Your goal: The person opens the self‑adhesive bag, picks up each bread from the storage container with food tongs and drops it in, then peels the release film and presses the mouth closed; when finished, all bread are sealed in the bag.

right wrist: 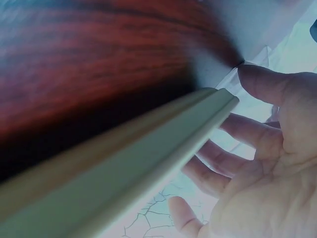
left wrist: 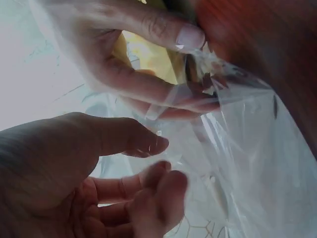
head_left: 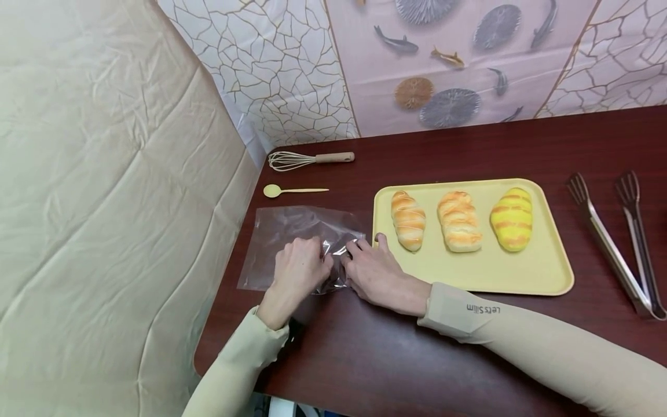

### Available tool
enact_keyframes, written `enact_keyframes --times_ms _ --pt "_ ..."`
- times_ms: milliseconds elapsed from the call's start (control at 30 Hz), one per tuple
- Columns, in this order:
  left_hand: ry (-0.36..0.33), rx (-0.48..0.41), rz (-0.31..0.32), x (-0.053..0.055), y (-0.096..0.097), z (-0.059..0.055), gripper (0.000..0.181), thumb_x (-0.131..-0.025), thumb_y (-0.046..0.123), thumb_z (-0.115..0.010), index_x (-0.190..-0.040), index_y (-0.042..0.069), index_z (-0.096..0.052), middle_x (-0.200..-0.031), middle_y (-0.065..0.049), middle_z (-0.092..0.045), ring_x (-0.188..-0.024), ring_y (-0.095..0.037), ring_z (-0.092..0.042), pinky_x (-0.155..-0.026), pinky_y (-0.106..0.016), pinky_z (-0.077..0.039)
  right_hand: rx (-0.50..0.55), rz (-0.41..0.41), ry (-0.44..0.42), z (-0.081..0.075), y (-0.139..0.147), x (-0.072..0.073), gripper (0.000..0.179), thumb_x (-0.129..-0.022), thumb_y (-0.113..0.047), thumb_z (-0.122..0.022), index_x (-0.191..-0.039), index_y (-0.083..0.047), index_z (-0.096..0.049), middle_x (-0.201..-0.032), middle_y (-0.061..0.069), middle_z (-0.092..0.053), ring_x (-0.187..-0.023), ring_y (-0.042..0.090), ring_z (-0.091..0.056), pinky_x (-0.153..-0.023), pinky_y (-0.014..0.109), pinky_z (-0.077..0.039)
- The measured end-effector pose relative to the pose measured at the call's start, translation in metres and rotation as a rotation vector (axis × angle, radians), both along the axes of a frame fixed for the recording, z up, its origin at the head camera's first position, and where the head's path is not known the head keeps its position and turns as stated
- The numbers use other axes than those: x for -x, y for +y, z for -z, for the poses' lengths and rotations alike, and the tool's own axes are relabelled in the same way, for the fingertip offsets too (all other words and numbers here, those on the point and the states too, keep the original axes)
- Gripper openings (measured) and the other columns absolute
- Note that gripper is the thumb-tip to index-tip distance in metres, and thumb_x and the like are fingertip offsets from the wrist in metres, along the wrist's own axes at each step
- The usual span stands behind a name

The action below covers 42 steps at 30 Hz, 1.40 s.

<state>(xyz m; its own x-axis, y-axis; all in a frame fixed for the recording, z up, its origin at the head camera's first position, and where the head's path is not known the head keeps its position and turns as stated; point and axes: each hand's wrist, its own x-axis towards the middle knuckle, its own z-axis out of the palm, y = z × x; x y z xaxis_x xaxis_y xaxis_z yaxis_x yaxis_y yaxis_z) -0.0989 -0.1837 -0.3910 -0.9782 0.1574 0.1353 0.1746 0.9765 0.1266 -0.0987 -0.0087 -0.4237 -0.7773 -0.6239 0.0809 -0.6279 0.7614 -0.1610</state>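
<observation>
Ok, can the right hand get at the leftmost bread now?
Probably yes: only the tray's rim lies between the right hand and the leftmost bread, though the hand holds the plastic bag.

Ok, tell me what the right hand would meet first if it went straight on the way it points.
Past the clear plastic bag it touches, the right hand would probably meet the left hand first, though their relative heights are hard to judge.

Pale beige sleeves (head_left: pixel 231 368) end in wide cuffs (head_left: pixel 449 311), the right bearing dark lettering (head_left: pixel 483 309).
</observation>
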Motion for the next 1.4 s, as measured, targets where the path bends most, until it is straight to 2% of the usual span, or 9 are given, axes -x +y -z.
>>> enact_keyframes --times_ms 100,267,533,700,833,1000,1167,1300,1400 --pt "-0.013 0.041 -0.025 -0.005 0.002 -0.009 0.020 -0.089 0.016 -0.075 -0.076 0.011 -0.061 -0.069 -0.013 -0.070 -0.066 -0.041 -0.073 -0.057 -0.053 -0.057 -0.003 -0.003 -0.008 0.000 -0.001 0.000 0.024 -0.093 -0.027 -0.081 -0.111 -0.011 -0.076 -0.119 0.011 -0.068 -0.117 0.033 -0.064 -0.104 0.065 -0.041" --pt "-0.060 0.034 0.018 -0.008 0.001 -0.011 0.027 -0.083 0.013 -0.084 -0.095 0.009 -0.060 -0.075 -0.016 -0.074 -0.068 -0.043 -0.074 -0.056 -0.054 -0.057 -0.022 -0.001 -0.012 -0.001 -0.002 0.000 0.028 -0.094 -0.030 -0.081 -0.115 -0.012 -0.076 -0.121 0.011 -0.068 -0.118 0.033 -0.064 -0.105 0.065 -0.041" --pt "-0.099 -0.030 -0.006 -0.005 0.002 -0.004 0.030 -0.090 0.022 -0.080 -0.108 0.009 -0.060 -0.072 -0.012 -0.068 -0.062 -0.037 -0.068 -0.052 -0.048 -0.053 -0.063 0.022 -0.047 -0.004 -0.006 0.002 0.070 -0.099 -0.034 -0.076 -0.163 -0.023 -0.049 -0.128 0.011 -0.070 -0.125 0.033 -0.066 -0.106 0.063 -0.041" --pt "-0.155 -0.038 -0.037 0.000 0.004 0.000 0.050 -0.083 0.034 -0.085 -0.113 0.009 -0.053 -0.070 -0.008 -0.064 -0.060 -0.032 -0.064 -0.053 -0.045 -0.052 -0.058 0.017 -0.067 -0.005 -0.005 0.003 0.080 -0.096 -0.034 -0.080 -0.167 -0.023 -0.043 -0.137 0.012 -0.069 -0.130 0.034 -0.066 -0.111 0.066 -0.040" --pt "-0.159 -0.013 -0.078 0.005 0.006 0.005 0.049 -0.086 0.034 -0.080 -0.112 0.009 -0.047 -0.070 -0.010 -0.064 -0.062 -0.035 -0.065 -0.053 -0.047 -0.052 -0.039 0.007 -0.030 -0.004 -0.002 0.004 0.078 -0.094 -0.033 -0.083 -0.162 -0.017 -0.049 -0.136 0.012 -0.070 -0.128 0.032 -0.067 -0.108 0.067 -0.041" --pt "-0.109 0.015 -0.101 0.009 0.007 0.009 0.034 -0.089 0.022 -0.074 -0.107 0.007 -0.049 -0.071 -0.014 -0.067 -0.066 -0.040 -0.070 -0.057 -0.053 -0.056 -0.042 -0.010 0.011 -0.003 0.000 0.004 0.067 -0.091 -0.035 -0.085 -0.149 -0.011 -0.062 -0.128 0.012 -0.070 -0.123 0.032 -0.067 -0.105 0.067 -0.043" --pt "-0.101 0.124 -0.144 0.005 0.005 0.004 0.031 -0.093 0.032 -0.074 -0.088 0.004 -0.062 -0.077 -0.018 -0.074 -0.071 -0.040 -0.075 -0.061 -0.054 -0.060 -0.045 -0.015 0.011 -0.004 -0.001 0.004 0.065 -0.090 -0.038 -0.086 -0.145 -0.011 -0.065 -0.125 0.013 -0.070 -0.121 0.034 -0.067 -0.107 0.068 -0.043" --pt "-0.144 0.145 -0.099 0.001 0.002 -0.003 0.041 -0.092 0.030 -0.074 -0.056 0.015 -0.061 -0.071 -0.013 -0.073 -0.068 -0.037 -0.073 -0.061 -0.053 -0.060 -0.063 -0.011 -0.006 -0.005 -0.003 0.004 0.066 -0.091 -0.038 -0.085 -0.148 -0.012 -0.064 -0.130 0.013 -0.069 -0.125 0.034 -0.067 -0.110 0.068 -0.042" --pt "-0.143 0.078 -0.061 0.001 0.001 -0.008 0.046 -0.091 0.024 -0.072 -0.050 0.019 -0.052 -0.062 -0.006 -0.064 -0.061 -0.033 -0.068 -0.057 -0.050 -0.056 -0.069 -0.005 -0.019 -0.005 -0.003 0.005 0.065 -0.092 -0.038 -0.085 -0.149 -0.015 -0.063 -0.132 0.013 -0.068 -0.128 0.034 -0.065 -0.111 0.068 -0.041"
